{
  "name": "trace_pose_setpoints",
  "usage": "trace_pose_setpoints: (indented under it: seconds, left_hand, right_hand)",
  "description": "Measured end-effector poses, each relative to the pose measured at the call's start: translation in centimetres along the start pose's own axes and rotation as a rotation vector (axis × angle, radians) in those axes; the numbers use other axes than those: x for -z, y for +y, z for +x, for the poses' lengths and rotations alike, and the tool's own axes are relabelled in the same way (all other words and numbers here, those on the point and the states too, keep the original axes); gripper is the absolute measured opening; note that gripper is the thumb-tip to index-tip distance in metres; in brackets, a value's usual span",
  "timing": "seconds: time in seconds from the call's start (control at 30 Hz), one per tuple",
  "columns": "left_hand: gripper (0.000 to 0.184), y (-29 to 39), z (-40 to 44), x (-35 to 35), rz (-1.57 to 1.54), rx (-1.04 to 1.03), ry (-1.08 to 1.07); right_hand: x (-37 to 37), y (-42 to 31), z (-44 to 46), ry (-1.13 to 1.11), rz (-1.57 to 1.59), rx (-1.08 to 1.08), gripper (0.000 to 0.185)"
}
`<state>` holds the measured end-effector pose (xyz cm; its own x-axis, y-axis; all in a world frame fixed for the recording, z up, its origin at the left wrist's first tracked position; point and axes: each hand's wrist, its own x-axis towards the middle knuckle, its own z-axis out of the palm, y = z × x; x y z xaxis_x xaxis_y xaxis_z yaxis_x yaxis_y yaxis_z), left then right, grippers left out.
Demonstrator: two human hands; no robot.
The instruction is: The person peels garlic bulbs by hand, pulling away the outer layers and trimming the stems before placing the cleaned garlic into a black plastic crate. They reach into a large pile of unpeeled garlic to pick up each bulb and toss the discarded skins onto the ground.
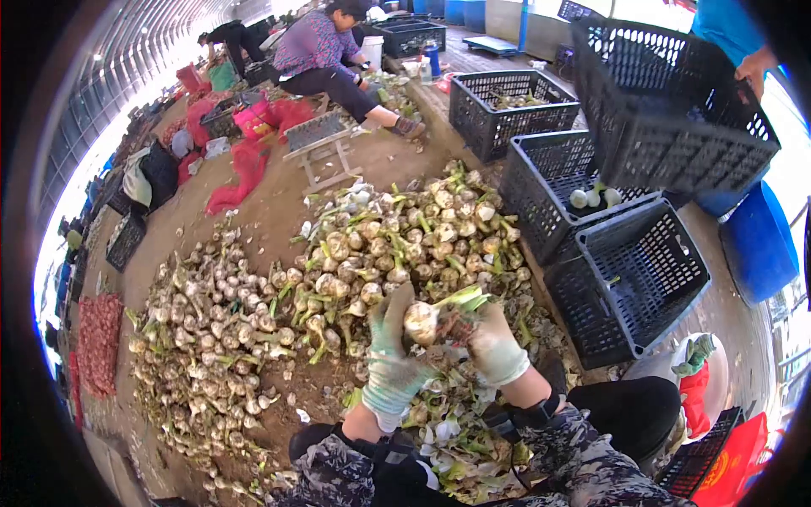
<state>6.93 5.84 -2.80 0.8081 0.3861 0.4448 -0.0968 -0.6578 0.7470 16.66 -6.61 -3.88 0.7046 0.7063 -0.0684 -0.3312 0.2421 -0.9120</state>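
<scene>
My left hand (392, 363), in a pale glove soiled with green and brown, grips a garlic bulb (421, 323) with its green stem pointing right. Beside the stem, my right hand (498, 348), gloved as well, has its fingers curled in. What it holds is blurred and partly hidden by dark, root-like bits. In front of both hands spreads a heap of garlic bulbs (397, 237) with short stems. A second pile of garlic (211, 338) lies to the left. Below my hands are loose leaves and peelings (448, 431).
Black plastic crates (629, 279) line the right side; one holds a few white bulbs (596, 197). A co-worker's hand (754, 68) holds a tilted black crate (676, 110). Another person (317, 51) sits further back near a small stool (321, 144). A blue barrel (760, 245) stands right.
</scene>
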Motion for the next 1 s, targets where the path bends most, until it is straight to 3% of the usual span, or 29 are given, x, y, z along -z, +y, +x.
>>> trace_pose_setpoints:
  seconds: [0.07,0.1,0.13,0.2,0.23,0.27,0.33,0.37,0.4,0.47,0.5,0.53,0.57,0.63,0.67,0.7,0.73,0.77,0.8,0.87,0.93,0.97,1.0]
  left_hand:
    - [0.089,-1.0,-0.3,-0.8,-0.07,0.007,0.077]
    - [0.083,-1.4,-0.5,-0.8,-0.379,0.134,0.062]
    - [0.069,-0.6,-0.5,-0.9,-0.756,0.307,0.103]
    - [0.058,-0.5,-0.1,0.0,-1.032,0.525,0.072]
    - [0.06,1.3,0.0,0.9,-1.124,0.635,-0.016]
    - [0.065,1.2,0.1,1.0,-1.131,0.603,-0.067]
    - [0.07,1.1,0.3,1.4,-1.158,0.633,-0.238]
    - [0.07,0.6,0.1,1.4,-1.157,0.635,-0.241]
    - [0.068,0.9,0.3,1.1,-1.21,0.714,-0.231]
    - [0.068,2.9,0.5,1.1,-1.255,0.812,-0.24]
    - [0.069,2.2,0.6,1.1,-1.297,0.747,-0.329]
    - [0.07,2.0,0.6,1.2,-1.335,0.681,-0.423]
    - [0.074,2.8,-0.2,1.5,-1.398,0.82,-0.342]
    - [0.073,3.9,-0.3,0.6,-1.412,0.79,-0.204]
    - [0.073,4.6,-0.3,0.3,-1.402,0.78,-0.132]
    - [0.061,5.3,-0.2,-0.5,-1.365,0.703,-0.052]
    - [0.061,5.4,-0.2,-1.1,-1.368,0.696,-0.068]
    - [0.059,5.1,-0.4,-1.5,-1.437,0.596,-0.169]
    - [0.057,5.3,-0.5,-1.7,-1.498,0.491,-0.266]
    - [0.055,6.3,-0.7,-3.2,-1.564,0.383,-0.3]
    - [0.061,9.0,-0.1,-4.4,-1.523,0.433,-0.373]
    - [0.073,7.6,0.4,-5.8,-1.767,0.368,-0.614]
    - [0.078,11.7,1.5,-4.4,-1.358,0.485,-0.693]
  right_hand:
    - [-0.9,-0.6,-0.6,0.049,-0.056,0.158,0.035]
    - [-0.8,-0.4,-0.4,0.019,-0.174,0.312,0.034]
    - [-1.0,-1.3,-0.9,0.001,-0.151,0.259,0.039]
    - [0.4,0.2,-0.6,-0.113,-0.138,0.297,0.045]
    - [0.1,-1.1,-1.5,-0.056,-0.267,0.203,0.045]
    - [0.9,-1.4,-1.9,-0.047,-0.269,0.206,0.045]
    - [2.6,-1.1,-2.4,-0.171,0.381,-0.074,0.039]
    - [2.4,0.2,-2.4,-0.122,0.355,0.092,0.032]
    - [2.2,0.9,-2.6,-0.116,0.353,0.092,0.032]
    - [2.3,1.3,-2.8,-0.041,0.744,-0.009,0.025]
    - [2.4,1.3,-3.0,-0.045,0.677,-0.021,0.023]
    - [2.3,1.0,-3.6,-0.096,0.437,0.098,0.028]
    - [2.6,1.0,-3.9,-0.119,0.486,0.055,0.031]
    - [1.9,-1.9,-5.1,-0.157,1.009,-0.183,0.032]
    - [1.1,-3.6,-5.9,-0.041,0.955,-0.164,0.03]
    - [0.3,-6.0,-6.7,-0.029,0.75,-0.096,0.03]
    - [0.1,-8.1,-7.2,-0.014,0.544,-0.034,0.031]
    - [0.8,-9.5,-7.9,-0.039,0.106,-0.042,0.031]
    - [0.5,-12.0,-9.1,-0.075,0.156,-0.022,0.031]
    - [2.1,-13.5,-10.9,-0.243,0.617,-0.02,0.031]
    - [3.9,-14.6,-13.1,-0.216,0.623,0.004,0.029]
    - [5.3,-14.5,-13.8,-0.233,0.687,0.011,0.027]
    - [6.3,-14.7,-14.7,-0.114,0.627,0.091,0.025]
